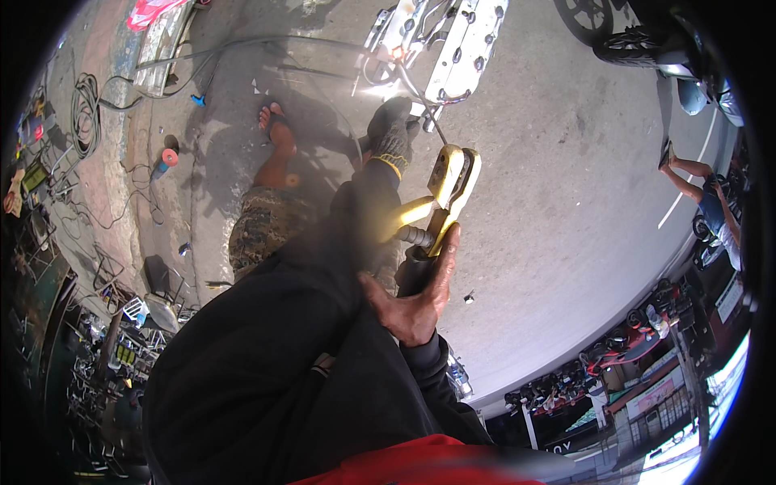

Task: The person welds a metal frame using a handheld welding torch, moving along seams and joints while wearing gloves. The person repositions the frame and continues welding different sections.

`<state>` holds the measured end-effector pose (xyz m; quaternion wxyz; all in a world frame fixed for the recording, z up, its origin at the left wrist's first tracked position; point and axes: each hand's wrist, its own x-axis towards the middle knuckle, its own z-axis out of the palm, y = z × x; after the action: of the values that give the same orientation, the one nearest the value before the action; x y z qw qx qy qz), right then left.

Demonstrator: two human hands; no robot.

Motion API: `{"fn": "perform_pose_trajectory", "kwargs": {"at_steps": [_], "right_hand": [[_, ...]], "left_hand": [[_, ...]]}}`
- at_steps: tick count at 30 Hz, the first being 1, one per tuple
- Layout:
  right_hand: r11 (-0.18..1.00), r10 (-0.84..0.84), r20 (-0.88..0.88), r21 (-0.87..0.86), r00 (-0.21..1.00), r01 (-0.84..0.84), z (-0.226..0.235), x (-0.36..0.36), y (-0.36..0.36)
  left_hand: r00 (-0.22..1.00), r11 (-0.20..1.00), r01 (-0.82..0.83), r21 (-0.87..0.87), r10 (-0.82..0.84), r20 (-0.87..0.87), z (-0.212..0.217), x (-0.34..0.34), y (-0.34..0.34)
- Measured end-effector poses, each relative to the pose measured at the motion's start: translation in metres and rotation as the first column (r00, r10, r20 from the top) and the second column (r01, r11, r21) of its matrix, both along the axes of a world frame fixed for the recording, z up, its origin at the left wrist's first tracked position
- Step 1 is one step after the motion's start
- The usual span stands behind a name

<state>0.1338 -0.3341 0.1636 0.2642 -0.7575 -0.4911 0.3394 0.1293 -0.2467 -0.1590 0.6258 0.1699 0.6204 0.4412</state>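
My right hand (416, 311), bare below a black cuff, grips the black handle of a welding electrode holder (454, 190) with yellow jaws and a yellow lever. From its tip a thin dark electrode (428, 111) runs up to a small orange-bright glow (397, 53) on pale metal panels (465, 52) with dark round spots. My left hand (392, 125), in a grey knitted glove with a yellow cuff, reaches forward just below the panels. Its fingers are too dark to tell what, if anything, they hold.
At left lie a coiled cable (86, 115), loose wires and a red-topped cylinder (169, 157). My sandalled foot (276, 121) rests on the concrete. A motorcycle wheel (586, 18) stands far right; another person (703, 190) is at the right edge. Cluttered metal parts (121, 356) lie lower left.
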Motion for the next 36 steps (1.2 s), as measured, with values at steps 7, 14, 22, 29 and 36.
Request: {"fn": "perform_pose_trajectory", "kwargs": {"at_steps": [7, 14, 22, 29, 36], "right_hand": [[1.000, -0.007, -0.014, 0.003, 1.000, 0.007, -0.001, 0.000, 0.002], [1.000, -0.018, -0.064, 0.006, 0.998, 0.019, 0.000, -0.001, 0.005], [0.996, -0.091, -0.103, -0.008, 0.991, 0.091, -0.003, 0.002, -0.007], [0.941, -0.285, -0.235, 0.113, 0.929, 0.318, -0.012, 0.019, 0.017], [0.824, -0.429, -0.354, 0.225, 0.831, 0.520, -0.016, 0.062, 0.049]], "left_hand": [[0.988, 0.985, -0.043, -0.170, 0.067, 0.138, 0.020, 0.000, 0.013], [0.903, 0.887, -0.166, -0.430, 0.312, 0.296, 0.036, 0.001, 0.026], [0.908, 0.935, -0.081, -0.346, 0.212, 0.361, -0.029, 0.006, 0.006], [0.858, 0.881, -0.280, -0.380, 0.408, 0.313, 0.024, 0.009, 0.022], [0.816, 0.815, -0.293, -0.500, 0.486, 0.313, 0.047, 0.002, 0.039]]}}
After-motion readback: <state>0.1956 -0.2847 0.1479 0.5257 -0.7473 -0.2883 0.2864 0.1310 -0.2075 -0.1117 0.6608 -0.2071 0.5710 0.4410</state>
